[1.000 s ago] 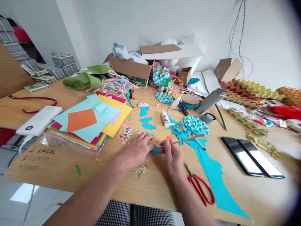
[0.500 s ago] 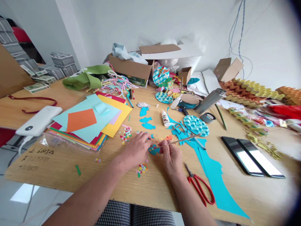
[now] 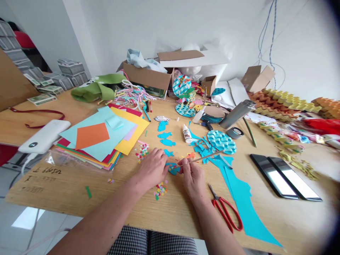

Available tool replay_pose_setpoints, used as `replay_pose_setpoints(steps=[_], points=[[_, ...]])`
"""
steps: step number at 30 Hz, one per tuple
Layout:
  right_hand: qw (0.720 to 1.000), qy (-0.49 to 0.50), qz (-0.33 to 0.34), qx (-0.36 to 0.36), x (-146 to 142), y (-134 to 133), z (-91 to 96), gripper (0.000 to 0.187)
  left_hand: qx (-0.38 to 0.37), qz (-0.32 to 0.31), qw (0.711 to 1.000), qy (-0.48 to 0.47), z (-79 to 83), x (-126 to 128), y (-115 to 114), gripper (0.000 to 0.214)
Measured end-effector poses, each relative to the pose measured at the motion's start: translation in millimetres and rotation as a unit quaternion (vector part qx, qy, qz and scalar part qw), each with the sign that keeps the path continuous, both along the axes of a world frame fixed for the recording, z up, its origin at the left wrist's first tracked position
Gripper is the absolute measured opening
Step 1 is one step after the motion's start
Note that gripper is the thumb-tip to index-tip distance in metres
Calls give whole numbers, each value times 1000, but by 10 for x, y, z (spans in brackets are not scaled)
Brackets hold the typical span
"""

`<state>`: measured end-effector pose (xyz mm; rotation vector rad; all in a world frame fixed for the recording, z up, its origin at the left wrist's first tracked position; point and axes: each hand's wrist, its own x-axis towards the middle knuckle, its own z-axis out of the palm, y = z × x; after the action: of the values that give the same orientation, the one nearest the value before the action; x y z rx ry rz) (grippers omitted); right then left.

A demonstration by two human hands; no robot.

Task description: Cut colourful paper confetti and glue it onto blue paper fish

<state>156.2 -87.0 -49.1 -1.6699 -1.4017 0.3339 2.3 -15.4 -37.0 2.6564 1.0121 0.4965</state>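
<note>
A blue paper fish (image 3: pixel 174 169) with small coloured dots on it lies between my hands on the table. My left hand (image 3: pixel 154 166) has its fingers bent and pressed together at the left end of this fish; the fingertips are partly hidden. Pinched in my right hand (image 3: pixel 193 177) is a thin wooden stick (image 3: pixel 205 157), its lower tip down at the dotted fish. Just beyond my hands a plain blue fish (image 3: pixel 168 153) shows, with more blue paper fish (image 3: pixel 167 142) in a column behind it. Loose paper dots (image 3: pixel 160 191) lie in a pile below my left hand.
Red-handled scissors (image 3: pixel 225 209) and a blue paper offcut (image 3: pixel 245 202) lie to the right, with two phones (image 3: pixel 273 177) farther out. A small glue bottle (image 3: pixel 186 134) and a steel flask (image 3: pixel 236 114) stand behind. Stacked coloured paper (image 3: pixel 92 138) is on the left.
My left hand has drawn slightly left, uncovering more of the plain fish behind. The dotted fish and the stick have shifted slightly left.
</note>
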Motion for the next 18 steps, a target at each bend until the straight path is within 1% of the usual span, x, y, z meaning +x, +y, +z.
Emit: replay_pose_setpoints(steps=[5,12,18], points=[[1000,6,-2,3,2,-5,-7,44,5,2,1000,12,10,11,-4,6],[1000,13,10,3,11,-3,-46,41,-11,6,1000,20,50,19,-14,4],[1000,6,17,4,4,3,-40,40,-25,10,999,28,58,22,-13,2]])
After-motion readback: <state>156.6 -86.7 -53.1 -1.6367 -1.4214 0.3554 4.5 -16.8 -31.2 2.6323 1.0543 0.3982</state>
